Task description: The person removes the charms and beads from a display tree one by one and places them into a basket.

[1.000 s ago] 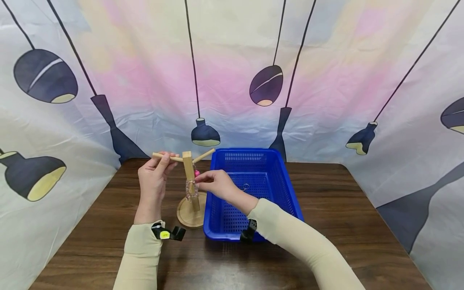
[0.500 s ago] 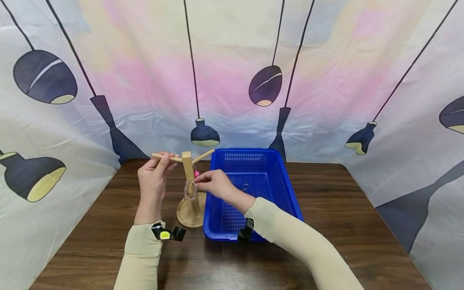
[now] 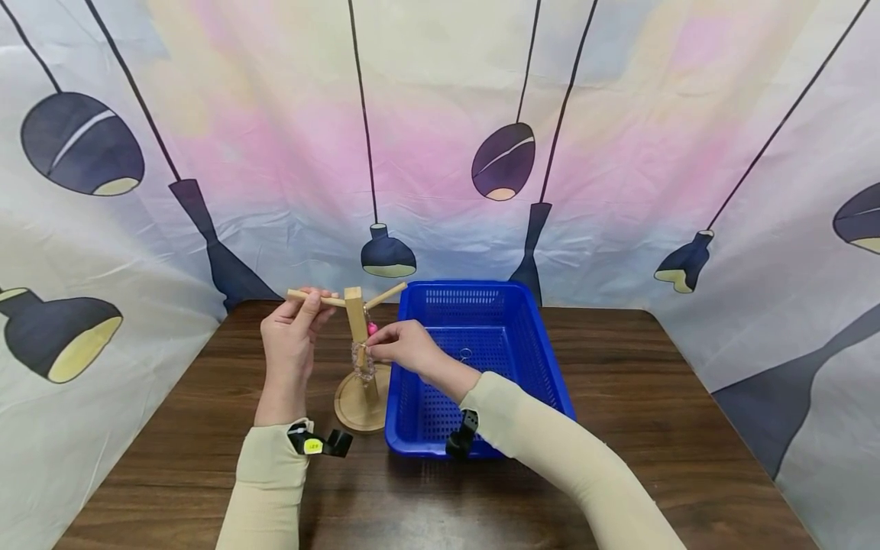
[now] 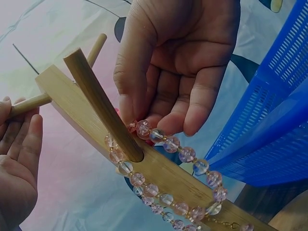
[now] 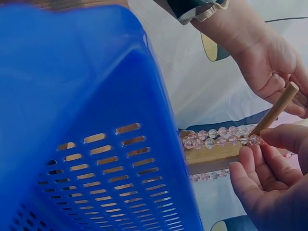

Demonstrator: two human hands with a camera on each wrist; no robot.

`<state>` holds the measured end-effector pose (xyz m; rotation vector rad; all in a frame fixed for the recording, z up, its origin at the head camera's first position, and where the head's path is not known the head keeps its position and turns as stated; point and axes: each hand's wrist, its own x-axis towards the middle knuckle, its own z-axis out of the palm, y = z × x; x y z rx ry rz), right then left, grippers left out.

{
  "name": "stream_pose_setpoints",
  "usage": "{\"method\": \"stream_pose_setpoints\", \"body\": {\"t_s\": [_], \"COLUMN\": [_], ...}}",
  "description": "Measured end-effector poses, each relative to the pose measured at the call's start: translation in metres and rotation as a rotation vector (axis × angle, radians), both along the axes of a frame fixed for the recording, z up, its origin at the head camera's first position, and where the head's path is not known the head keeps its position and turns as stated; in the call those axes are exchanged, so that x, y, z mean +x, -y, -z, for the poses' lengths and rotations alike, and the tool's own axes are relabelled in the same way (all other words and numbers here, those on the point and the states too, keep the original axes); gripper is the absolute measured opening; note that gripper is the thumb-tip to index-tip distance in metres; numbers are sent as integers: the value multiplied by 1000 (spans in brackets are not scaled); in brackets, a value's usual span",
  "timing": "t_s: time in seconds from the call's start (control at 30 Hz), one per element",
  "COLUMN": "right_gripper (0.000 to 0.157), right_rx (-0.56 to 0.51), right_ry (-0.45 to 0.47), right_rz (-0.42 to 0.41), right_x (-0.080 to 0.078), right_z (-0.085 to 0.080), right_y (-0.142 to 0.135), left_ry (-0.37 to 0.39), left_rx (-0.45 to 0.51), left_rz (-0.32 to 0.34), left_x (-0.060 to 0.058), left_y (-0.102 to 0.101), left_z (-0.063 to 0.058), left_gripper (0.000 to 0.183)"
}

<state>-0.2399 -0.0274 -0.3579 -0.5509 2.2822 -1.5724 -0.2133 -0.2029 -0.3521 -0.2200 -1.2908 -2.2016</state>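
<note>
A wooden peg stand (image 3: 357,313) with a round base (image 3: 354,416) stands left of the basket. My left hand (image 3: 292,332) pinches the stand's left arm. Between thumb and fingers, my right hand (image 3: 412,351) pinches a bracelet of clear pink beads (image 4: 186,154). In the left wrist view its loop appears to lie around the short front peg (image 4: 101,101), hanging down along the post. A second row of beads (image 5: 209,176) shows beside the post in the right wrist view. Something small and bright pink (image 3: 372,328) hangs under the right rear arm, partly hidden by my right hand.
A blue perforated basket (image 3: 550,367) stands right of the peg stand, under my right forearm. A small ring-shaped thing (image 3: 466,354) lies in it. Both are on a dark wooden table (image 3: 632,428), with a printed cloth (image 3: 440,153) hanging behind.
My right hand has shifted slightly left, towards the post, with the bracelet. The bracelet's loop has swung and now lies close along the post. My left hand keeps its place on the stand's arm.
</note>
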Motion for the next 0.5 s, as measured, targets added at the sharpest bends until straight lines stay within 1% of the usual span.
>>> {"method": "stream_pose_setpoints", "body": {"t_s": [0.23,0.5], "right_gripper": [16,15], "right_rx": [13,27], "right_ry": [-26,-59], "right_rz": [5,-21], "right_x": [1,1], "right_z": [0,-2], "right_y": [0,-2], "left_ry": [0,6], "left_rx": [-12,-14], "left_rz": [4,3], "left_x": [0,-1], "left_y": [1,1], "left_z": [1,1], "left_gripper": [17,15]}}
